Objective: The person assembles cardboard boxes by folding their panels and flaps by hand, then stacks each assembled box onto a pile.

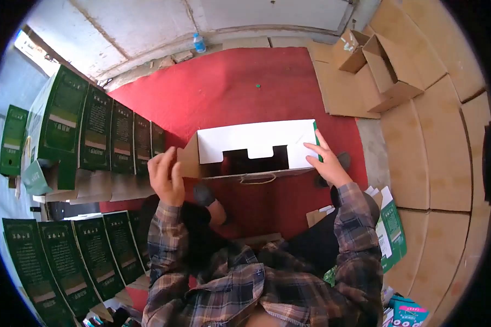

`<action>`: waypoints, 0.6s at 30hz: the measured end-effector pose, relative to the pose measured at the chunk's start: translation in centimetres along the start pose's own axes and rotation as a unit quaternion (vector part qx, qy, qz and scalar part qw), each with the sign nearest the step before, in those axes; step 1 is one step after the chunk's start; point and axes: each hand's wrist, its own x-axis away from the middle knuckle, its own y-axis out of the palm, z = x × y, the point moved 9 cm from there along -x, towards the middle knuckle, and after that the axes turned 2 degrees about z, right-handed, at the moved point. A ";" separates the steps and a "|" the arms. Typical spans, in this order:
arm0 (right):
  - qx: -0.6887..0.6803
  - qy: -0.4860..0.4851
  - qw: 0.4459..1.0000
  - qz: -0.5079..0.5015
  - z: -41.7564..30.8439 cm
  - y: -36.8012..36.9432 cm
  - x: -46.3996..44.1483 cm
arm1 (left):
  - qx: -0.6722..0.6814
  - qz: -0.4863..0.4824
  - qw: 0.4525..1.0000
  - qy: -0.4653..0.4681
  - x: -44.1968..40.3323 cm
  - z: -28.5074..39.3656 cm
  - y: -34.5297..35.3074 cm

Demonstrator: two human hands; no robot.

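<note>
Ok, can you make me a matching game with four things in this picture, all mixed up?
Things:
1. open box
2. bottle
3. floor covering
4. plain cartons

Clues:
A. red
B. brown, stacked at the picture's right side
C. between the left hand and the right hand
D. blue, standing upright

Right pairs: 1-C, 2-D, 3-A, 4-B

The box flap [229, 135] is white, the carpet [218, 82] red, the shirt [223, 294] plaid.
</note>
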 end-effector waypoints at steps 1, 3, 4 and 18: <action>-0.002 -0.001 1.000 -0.005 -0.3 0.0 0.0 | -0.005 -0.001 1.000 -0.003 0.7 -0.4 0.0; -0.014 0.036 0.999 -0.016 -0.1 0.0 0.2 | 0.269 -0.030 0.930 -0.248 3.6 -4.8 2.0; -0.017 0.027 0.999 -0.020 -0.1 0.1 0.2 | 0.289 -0.076 0.929 -0.216 3.7 -4.1 3.3; -0.032 0.026 0.999 0.033 0.9 0.3 -0.1 | -0.017 -0.214 0.975 -0.064 5.5 -1.4 12.2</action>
